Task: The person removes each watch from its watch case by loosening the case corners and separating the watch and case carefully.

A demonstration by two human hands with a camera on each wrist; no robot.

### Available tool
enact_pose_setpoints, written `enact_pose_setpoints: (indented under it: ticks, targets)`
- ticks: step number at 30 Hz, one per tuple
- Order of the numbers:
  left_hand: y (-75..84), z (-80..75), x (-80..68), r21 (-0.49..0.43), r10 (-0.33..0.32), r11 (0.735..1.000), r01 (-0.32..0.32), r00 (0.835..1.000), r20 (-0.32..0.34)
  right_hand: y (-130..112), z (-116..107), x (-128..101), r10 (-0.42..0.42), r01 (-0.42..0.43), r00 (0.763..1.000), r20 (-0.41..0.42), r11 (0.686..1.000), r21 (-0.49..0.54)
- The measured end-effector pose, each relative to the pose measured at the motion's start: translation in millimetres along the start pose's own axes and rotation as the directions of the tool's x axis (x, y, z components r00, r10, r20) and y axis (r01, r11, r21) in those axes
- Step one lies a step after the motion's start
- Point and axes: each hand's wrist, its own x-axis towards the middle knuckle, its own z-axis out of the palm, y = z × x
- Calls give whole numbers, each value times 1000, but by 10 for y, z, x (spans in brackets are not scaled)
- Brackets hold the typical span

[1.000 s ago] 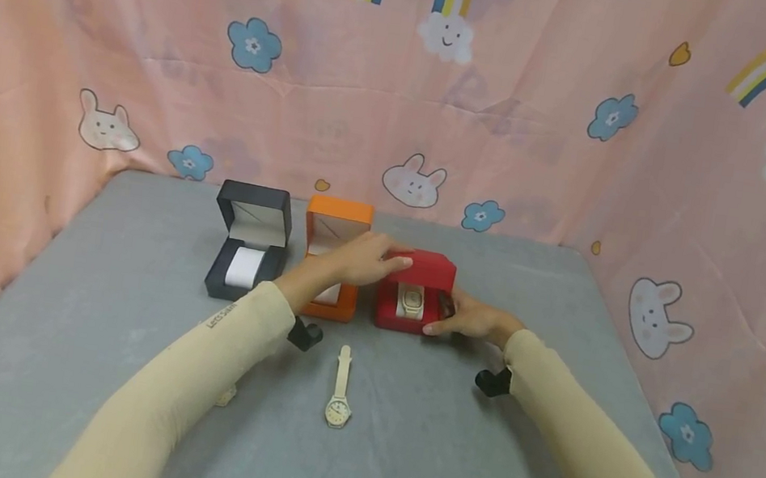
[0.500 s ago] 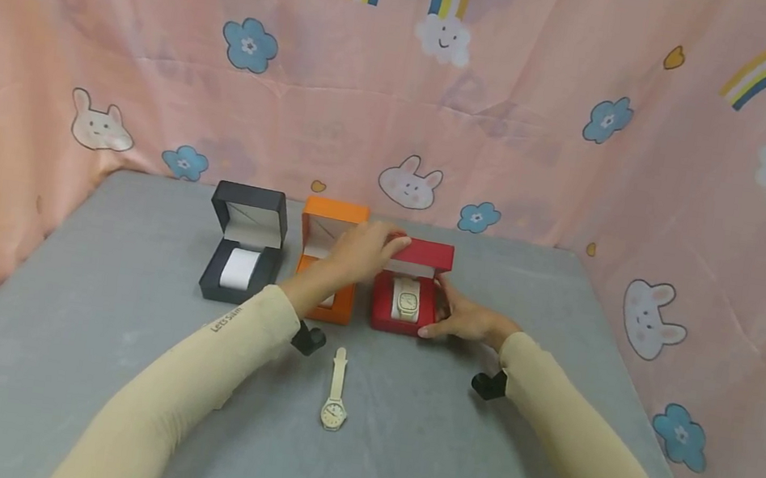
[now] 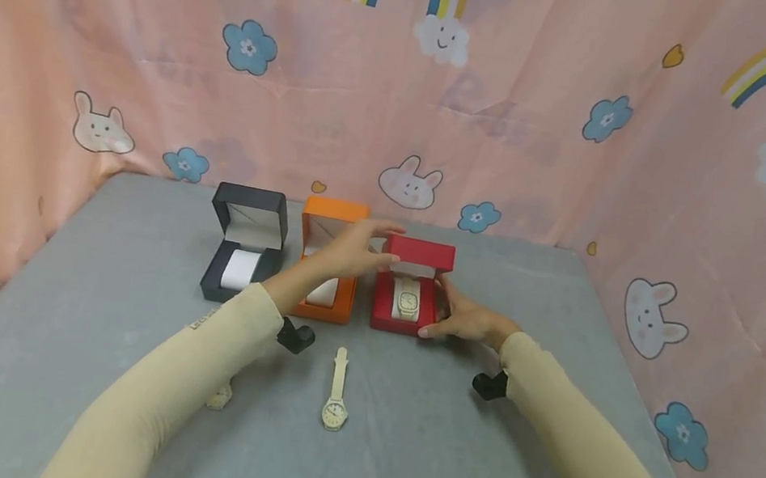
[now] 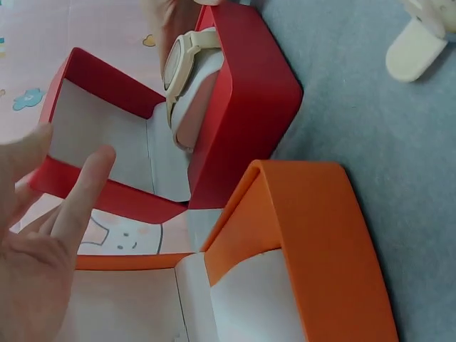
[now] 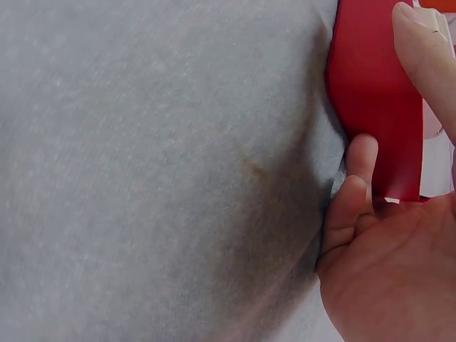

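Note:
A red watch box stands with its lid raised. Round its white cushion sits a cream watch with a squarish face. My left hand is at the lid's left side, fingers mostly straight and spread, with one finger overlapping the lid's wall in the left wrist view. My right hand grips the box's base from the right, thumb at the front and fingertips behind. A second cream watch, round-faced, lies flat on the grey table in front of the boxes.
Left of the red box stand an orange watch box and a dark grey one, both with raised lids and white cushions. Another pale watch shows partly from behind the left sleeve. A pink patterned curtain hangs behind the grey table.
The red box's lid has swung up and back, uncovering the watch inside. My left hand has since shifted left and lower along the lid. The right hand keeps its hold on the base.

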Motion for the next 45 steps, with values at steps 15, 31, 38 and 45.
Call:
enact_pose_setpoints:
  ticks: [15, 31, 38, 45]
  targets:
    - [135, 6, 79, 56, -7, 998, 13, 995, -100, 15, -14, 12, 8, -8, 1000, 19, 1000, 17]
    - [210, 33, 145, 105, -65, 991, 88, 976, -206, -15, 11, 1, 17, -17, 1000, 22, 1000, 23]
    - [207, 15, 134, 76, -64, 994, 80, 979, -193, -9, 5, -2, -9, 9, 1000, 27, 1000, 19]
    - [197, 5, 119, 64, -77, 994, 89, 981, -177, -27, 13, -10, -9, 9, 1000, 22, 1000, 22]
